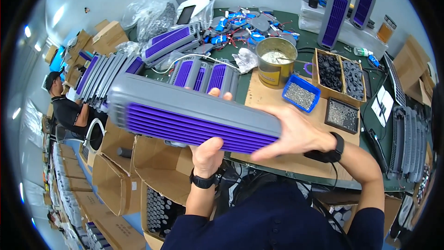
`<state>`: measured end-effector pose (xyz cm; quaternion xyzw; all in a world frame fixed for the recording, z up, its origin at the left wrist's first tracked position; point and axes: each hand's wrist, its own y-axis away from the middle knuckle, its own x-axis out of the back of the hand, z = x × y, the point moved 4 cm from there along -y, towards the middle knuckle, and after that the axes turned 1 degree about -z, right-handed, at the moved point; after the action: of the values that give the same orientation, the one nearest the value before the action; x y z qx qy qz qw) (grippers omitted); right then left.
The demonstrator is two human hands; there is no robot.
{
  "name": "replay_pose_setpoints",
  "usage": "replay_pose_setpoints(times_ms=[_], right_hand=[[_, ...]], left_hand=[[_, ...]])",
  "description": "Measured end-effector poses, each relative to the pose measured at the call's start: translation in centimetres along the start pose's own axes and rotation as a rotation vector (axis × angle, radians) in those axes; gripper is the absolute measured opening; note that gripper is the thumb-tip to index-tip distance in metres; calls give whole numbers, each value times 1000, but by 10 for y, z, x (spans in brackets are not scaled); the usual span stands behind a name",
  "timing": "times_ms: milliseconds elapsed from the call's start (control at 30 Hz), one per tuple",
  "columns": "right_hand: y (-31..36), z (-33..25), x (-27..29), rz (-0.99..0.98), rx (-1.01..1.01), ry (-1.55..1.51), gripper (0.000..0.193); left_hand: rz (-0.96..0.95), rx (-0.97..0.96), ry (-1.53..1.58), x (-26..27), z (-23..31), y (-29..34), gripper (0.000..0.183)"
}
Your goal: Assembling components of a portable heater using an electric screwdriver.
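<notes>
Crosswise before us, above the workbench [277, 159] edge, we hold the long grey housing with purple grille [194, 120], its long axis running left to right. Our left hand [206, 153] clamps its near edge mid-length from below, while our right hand [296, 134] grips the right end.

One long grey-and-purple grille panel [194, 122] is counted in two hands [208, 155], with two upright panels [334, 16] at the back, one metal can [276, 62], one blue tray [301, 93] and one two-compartment wooden box [341, 75].

The long housing [194, 118] is grey with purple slats (striped lengthwise), beside a blue tray [301, 93].
</notes>
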<state>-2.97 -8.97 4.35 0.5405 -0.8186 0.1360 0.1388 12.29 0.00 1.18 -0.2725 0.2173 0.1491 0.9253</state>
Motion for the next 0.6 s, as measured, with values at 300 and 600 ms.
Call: replay_pose_setpoints(times_ms=[300, 600], right_hand=[[-162, 107, 29, 162, 74, 516, 25], [-170, 186, 30, 444, 61, 529, 26]], left_hand=[[432, -219, -43, 116, 44, -19, 43], [593, -171, -85, 142, 16, -34, 52]])
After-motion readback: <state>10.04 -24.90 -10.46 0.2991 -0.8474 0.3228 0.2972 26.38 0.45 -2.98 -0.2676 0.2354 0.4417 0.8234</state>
